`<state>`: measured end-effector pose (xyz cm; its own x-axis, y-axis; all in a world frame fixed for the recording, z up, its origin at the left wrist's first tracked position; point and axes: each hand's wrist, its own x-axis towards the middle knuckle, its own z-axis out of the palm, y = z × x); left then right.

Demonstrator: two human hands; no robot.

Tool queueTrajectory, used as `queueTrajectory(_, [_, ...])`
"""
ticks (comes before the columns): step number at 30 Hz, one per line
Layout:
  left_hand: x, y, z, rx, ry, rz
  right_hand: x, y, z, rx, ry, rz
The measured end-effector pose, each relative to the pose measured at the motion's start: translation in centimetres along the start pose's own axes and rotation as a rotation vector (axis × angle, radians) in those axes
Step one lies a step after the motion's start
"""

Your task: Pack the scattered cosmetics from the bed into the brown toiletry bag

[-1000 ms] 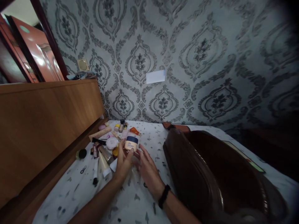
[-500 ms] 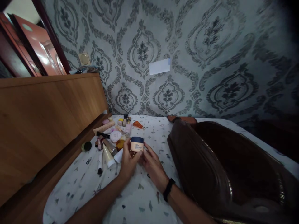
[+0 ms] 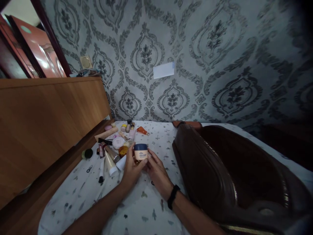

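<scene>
A peach jar with a dark blue lid is held upright above the patterned white sheet. My left hand grips its left side and lower front, fingers closed round it. From the right, my right hand closes on the jar as well, its fingers at the jar's side and partly behind it. Left of the hands lie a cream tube, a round pink compact, an amber jar and several other cosmetics.
A large dark brown bag stands open at the right. An orange item lies toward the wall. The wooden headboard borders the left, with a dark green-lidded jar near it.
The whole view has shifted slightly, so the scene sits a little further left. Both hands keep hold of the jar, which is turned a little.
</scene>
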<state>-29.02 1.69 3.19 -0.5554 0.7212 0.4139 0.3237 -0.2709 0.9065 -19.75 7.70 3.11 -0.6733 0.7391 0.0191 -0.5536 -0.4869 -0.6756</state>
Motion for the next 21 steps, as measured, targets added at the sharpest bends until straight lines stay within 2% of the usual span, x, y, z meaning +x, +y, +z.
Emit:
queueTrajectory(5, [-0.01,0.42,0.09,0.003,-0.004,-0.015,0.02,-0.02,0.09,-0.001,-0.010,0.010])
queueTrajectory(15, [0.04,-0.11,-0.27,0.176,0.001,0.084,0.06,-0.22,0.34,-0.019,-0.056,-0.019])
queueTrajectory(21, [-0.02,-0.12,-0.33,0.285,0.013,0.174,-0.51,-0.54,0.62,-0.147,-0.094,-0.083])
